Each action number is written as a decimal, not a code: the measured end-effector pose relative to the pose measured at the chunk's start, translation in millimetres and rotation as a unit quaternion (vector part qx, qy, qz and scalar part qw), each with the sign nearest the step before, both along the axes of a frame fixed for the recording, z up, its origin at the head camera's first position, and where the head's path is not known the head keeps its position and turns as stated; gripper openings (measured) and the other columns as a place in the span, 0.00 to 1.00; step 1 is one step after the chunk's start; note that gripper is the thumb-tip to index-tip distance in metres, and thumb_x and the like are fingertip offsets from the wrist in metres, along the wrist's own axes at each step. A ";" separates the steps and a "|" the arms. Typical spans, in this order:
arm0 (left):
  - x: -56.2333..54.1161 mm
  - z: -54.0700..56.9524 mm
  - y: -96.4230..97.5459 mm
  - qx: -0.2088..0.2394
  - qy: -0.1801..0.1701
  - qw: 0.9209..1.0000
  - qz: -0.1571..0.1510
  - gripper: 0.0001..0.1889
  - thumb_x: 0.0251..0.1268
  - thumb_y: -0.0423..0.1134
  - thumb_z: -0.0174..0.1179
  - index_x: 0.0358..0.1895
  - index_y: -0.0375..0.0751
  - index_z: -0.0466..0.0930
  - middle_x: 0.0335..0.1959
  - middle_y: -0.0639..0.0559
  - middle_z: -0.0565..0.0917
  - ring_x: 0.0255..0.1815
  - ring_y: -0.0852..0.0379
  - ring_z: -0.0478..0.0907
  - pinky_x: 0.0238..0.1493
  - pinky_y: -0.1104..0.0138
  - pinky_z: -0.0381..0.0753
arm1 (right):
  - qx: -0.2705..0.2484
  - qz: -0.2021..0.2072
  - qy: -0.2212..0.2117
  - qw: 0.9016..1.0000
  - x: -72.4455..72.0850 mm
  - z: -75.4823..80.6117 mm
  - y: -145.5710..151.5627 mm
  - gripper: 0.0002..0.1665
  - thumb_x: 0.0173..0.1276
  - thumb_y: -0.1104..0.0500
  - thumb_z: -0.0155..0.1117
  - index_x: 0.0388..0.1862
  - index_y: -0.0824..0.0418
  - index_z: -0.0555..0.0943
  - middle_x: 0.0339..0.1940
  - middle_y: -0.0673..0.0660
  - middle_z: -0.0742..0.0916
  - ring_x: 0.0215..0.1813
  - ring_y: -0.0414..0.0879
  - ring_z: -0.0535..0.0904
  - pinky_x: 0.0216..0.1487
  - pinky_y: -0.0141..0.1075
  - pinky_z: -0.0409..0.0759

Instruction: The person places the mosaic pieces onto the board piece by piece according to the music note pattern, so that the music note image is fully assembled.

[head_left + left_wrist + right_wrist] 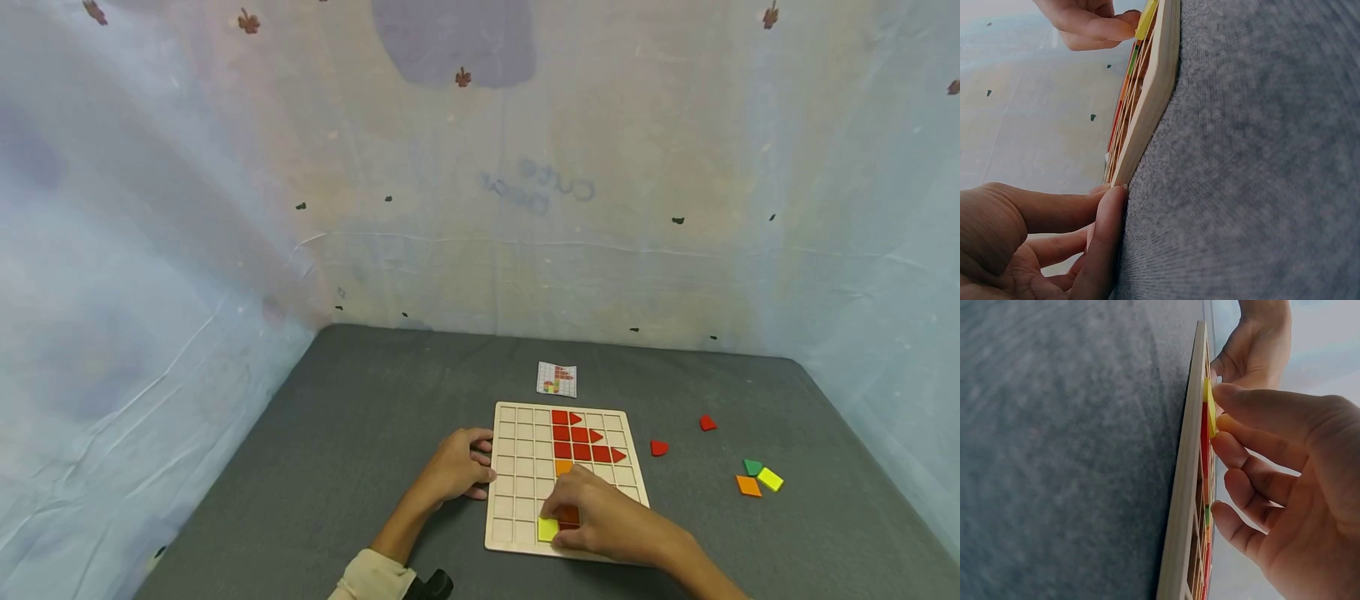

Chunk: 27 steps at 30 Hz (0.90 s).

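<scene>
A square wooden grid board (pixel 514 485) lies on the grey cloth, with red and orange tiles set in its cells. My left hand (pixel 456 468) holds the board's left edge between thumb and fingers. Over the front rows, my right hand (pixel 611 517) pinches a yellow square tile (pixel 547 530) between thumb and fingertip. In the right wrist view the yellow tile (pixel 1212 415) sits slightly tilted at the board's surface, beside a red tile (pixel 1204 434). My right hand covers part of the front rows. Red arrow-like rows (pixel 581 452) fill cells toward the back.
A small printed pattern card (pixel 557 380) lies behind the board. To the right are loose tiles: two red ones (pixel 659 448), a green one (pixel 752 467), a yellow one (pixel 770 479) and an orange one (pixel 748 486). A patterned curtain (pixel 480 275) hangs behind the table.
</scene>
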<state>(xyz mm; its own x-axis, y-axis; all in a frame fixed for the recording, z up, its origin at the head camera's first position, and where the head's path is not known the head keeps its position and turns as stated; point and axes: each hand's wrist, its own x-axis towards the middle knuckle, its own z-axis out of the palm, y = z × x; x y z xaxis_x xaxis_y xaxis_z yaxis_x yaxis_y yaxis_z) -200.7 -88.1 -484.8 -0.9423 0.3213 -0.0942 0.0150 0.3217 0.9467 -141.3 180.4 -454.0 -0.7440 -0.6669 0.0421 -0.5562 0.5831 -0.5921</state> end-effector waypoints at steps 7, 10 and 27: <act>0.2 1.0 -0.9 -0.002 0.004 1.000 -0.002 0.34 0.58 0.20 0.70 0.70 0.26 0.74 0.53 0.39 0.79 0.46 0.51 0.83 0.27 0.60 0.92 | 0.004 0.015 0.013 1.000 -0.9 -1.9 -0.9 0.12 0.63 0.51 0.81 0.46 0.46 0.90 0.42 0.36 0.84 0.48 0.33 0.73 0.49 0.30 0.79; 0.1 1.2 -1.2 -0.003 0.006 1.000 -0.002 0.34 0.58 0.20 0.70 0.70 0.26 0.74 0.53 0.39 0.80 0.46 0.51 0.83 0.27 0.60 0.92 | 0.008 0.017 -0.002 1.000 -1.4 -1.8 -1.7 0.12 0.64 0.50 0.80 0.46 0.44 0.90 0.42 0.36 0.84 0.48 0.33 0.73 0.49 0.31 0.80; -0.1 0.6 -0.3 0.007 -0.002 1.000 -0.001 0.34 0.57 0.20 0.69 0.71 0.27 0.74 0.54 0.39 0.79 0.49 0.49 0.83 0.28 0.59 0.92 | -0.026 -0.006 0.000 1.000 -1.4 1.0 20.0 0.11 0.69 0.48 0.77 0.48 0.41 0.89 0.45 0.37 0.85 0.50 0.36 0.76 0.53 0.37 0.80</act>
